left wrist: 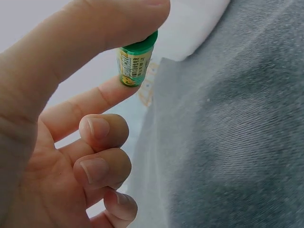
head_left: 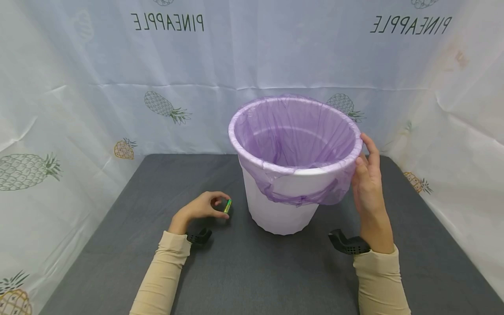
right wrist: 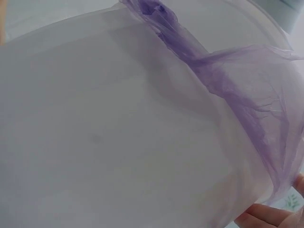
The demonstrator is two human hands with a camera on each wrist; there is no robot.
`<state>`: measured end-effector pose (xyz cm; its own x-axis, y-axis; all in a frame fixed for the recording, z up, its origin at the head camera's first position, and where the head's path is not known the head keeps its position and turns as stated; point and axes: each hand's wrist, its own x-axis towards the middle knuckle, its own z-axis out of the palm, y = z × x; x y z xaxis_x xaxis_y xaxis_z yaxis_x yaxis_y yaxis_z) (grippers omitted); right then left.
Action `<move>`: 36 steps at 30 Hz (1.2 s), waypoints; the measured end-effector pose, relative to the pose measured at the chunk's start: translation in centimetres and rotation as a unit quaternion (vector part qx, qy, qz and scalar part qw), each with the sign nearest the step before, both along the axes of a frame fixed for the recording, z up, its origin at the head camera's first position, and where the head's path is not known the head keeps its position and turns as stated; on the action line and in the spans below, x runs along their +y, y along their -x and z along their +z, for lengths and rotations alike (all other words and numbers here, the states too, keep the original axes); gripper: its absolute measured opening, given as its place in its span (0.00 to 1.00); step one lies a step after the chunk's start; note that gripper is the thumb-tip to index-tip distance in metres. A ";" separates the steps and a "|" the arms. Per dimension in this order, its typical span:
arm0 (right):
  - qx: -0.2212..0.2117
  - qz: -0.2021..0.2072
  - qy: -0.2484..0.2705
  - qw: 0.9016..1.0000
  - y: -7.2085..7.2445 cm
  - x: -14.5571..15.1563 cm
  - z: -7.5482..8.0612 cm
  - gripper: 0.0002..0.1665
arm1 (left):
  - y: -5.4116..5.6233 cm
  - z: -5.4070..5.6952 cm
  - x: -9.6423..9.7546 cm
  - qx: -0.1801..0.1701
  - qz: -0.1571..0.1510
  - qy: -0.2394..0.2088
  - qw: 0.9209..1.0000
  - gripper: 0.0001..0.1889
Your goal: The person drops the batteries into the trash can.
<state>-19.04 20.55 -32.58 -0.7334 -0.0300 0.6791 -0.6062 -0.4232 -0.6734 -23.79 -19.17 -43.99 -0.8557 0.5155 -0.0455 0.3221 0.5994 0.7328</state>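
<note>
My left hand (head_left: 204,205) pinches a small green and yellow battery (head_left: 227,206) between thumb and index finger, low over the table, left of the trash bin. The left wrist view shows the same battery (left wrist: 136,61) end to end between the two fingertips, with the other fingers curled loosely below. A white trash bin (head_left: 275,214) stands at centre right, lined with a thin purple bag (head_left: 303,194) folded over its rim. My right hand (head_left: 368,183) holds the bin's right side at the rim, thumb in front and fingers round the far side. Bag folds (right wrist: 204,71) show in the right wrist view.
A dark grey cloth covers the table (head_left: 189,271). White curtains (head_left: 252,48) with pineapple prints hang behind the table and along both sides. Black wrist straps (head_left: 350,245) sit at the cuffs of the beige sleeves (head_left: 163,273).
</note>
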 end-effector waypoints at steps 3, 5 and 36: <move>-0.002 -0.009 -0.005 1.000 0.0 0.0 0.0 0.29 | -0.1 0.3 -0.2 0.002 0.010 -0.005 1.000 0.25; -0.002 -0.007 -0.002 1.000 0.0 0.0 0.0 0.30 | -0.1 0.5 -0.3 0.003 0.017 -0.010 1.000 0.25; -0.002 0.005 0.004 1.000 -0.1 0.1 0.0 0.29 | -1.4 3.5 -0.8 0.099 0.084 -0.078 0.989 0.23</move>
